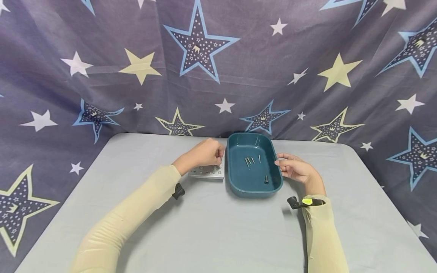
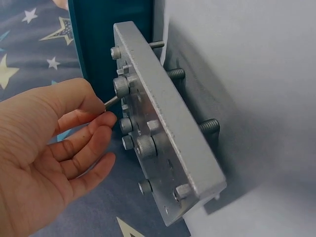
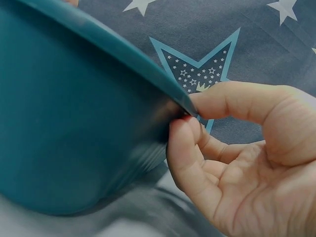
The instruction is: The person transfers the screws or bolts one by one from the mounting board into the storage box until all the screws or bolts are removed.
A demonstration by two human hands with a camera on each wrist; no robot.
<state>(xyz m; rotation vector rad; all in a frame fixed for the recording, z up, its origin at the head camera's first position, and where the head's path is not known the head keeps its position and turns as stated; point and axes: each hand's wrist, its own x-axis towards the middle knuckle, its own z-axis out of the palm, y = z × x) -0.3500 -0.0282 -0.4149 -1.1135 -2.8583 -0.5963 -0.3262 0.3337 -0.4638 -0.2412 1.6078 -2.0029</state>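
A silver metal plate (image 2: 165, 118) with several socket-head screws (image 2: 146, 146) through it lies on the table, left of a dark teal tray (image 1: 254, 192). My left hand (image 1: 206, 153) is over the plate. Its thumb and forefinger pinch a thin screw (image 2: 112, 102) at the plate's face, in the left wrist view. The screw's pinched end is hidden by the fingertips. At the tray's right side, my right hand (image 1: 295, 168) holds the rim between its fingertips. Several loose screws (image 1: 248, 161) lie inside the tray, and one darker bolt (image 1: 266, 179) is near its front right corner.
The table (image 1: 218, 227) has a pale grey cover. Behind it hangs a dark curtain (image 1: 136, 34) printed with stars, close to the tray's far end. A black wrist camera (image 1: 178, 191) is on the left forearm and another camera (image 1: 293, 202) on the right.
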